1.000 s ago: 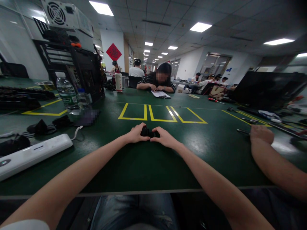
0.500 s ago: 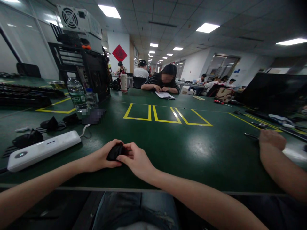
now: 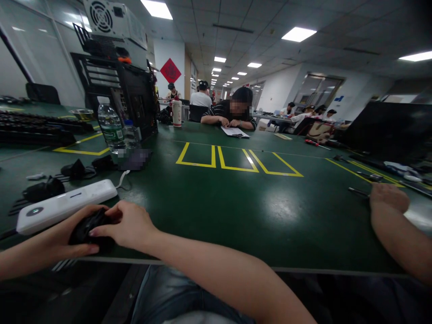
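Both hands hold a small rounded black object (image 3: 87,226) low over the table's near left edge; its exact kind does not show. My left hand (image 3: 64,238) cups it from the left, thumb below and fingers above. From the other side, my right hand (image 3: 133,225) pinches it between thumb and fingertips, which partly cover it. Just beyond the hands lies a long white device (image 3: 72,202) with a round button and a white cable. Black strap-like pieces (image 3: 43,189) lie behind that device.
At left stand a water bottle (image 3: 110,128), a smaller bottle (image 3: 131,135) and an opened computer case (image 3: 130,90). Yellow tape outlines (image 3: 238,170) mark the green tabletop (image 3: 216,202). A co-worker's hand (image 3: 388,197) rests at right near tools. Opposite, a person (image 3: 232,110) leans over a clipboard (image 3: 235,132).
Both hands have moved left and slightly down toward the table's edge, carrying the black object with them. They now sit close to the white device. The view has shifted slightly.
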`<state>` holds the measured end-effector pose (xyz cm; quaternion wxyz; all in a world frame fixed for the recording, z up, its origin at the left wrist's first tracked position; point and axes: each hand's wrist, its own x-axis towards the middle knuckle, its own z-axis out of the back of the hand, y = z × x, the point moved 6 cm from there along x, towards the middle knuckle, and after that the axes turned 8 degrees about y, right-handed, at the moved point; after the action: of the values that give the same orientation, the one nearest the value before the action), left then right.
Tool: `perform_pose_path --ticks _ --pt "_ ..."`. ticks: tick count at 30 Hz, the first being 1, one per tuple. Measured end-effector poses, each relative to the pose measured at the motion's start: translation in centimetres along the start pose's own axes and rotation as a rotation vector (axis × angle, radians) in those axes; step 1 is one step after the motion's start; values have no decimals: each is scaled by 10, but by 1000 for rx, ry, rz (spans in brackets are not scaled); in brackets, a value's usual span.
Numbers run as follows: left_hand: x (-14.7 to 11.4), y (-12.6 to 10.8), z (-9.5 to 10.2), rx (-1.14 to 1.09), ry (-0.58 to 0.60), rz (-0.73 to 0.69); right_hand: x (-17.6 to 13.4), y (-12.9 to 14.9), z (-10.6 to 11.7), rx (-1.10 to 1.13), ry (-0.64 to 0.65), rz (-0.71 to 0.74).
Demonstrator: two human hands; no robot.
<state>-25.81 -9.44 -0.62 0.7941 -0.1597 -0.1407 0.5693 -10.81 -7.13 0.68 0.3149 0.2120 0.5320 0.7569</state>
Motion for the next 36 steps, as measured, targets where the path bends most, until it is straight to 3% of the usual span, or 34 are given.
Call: perform_pose_path --ticks 4,7,12,16,20,24,36 --pt "12 -22 0 -16 70 29 -1 -2 15 37 -33 26" --pt "40 -54 -5 -88 92 31 -8 -12 46 46 -118 43" --pt "124 -128 -30 -259 165 -241 -39 -40 132 138 -240 22" --pt "193 -181 -54 -275 190 -433 -70 -68 202 299 -322 -43" --pt "232 -213 -66 -186 55 -510 -89 -91 243 443 -348 -41" --pt "234 -227 -72 -79 -37 -545 -98 -96 253 513 -322 28" --pt "198 -245 -67 129 -170 -654 -111 -89 241 557 -445 96"
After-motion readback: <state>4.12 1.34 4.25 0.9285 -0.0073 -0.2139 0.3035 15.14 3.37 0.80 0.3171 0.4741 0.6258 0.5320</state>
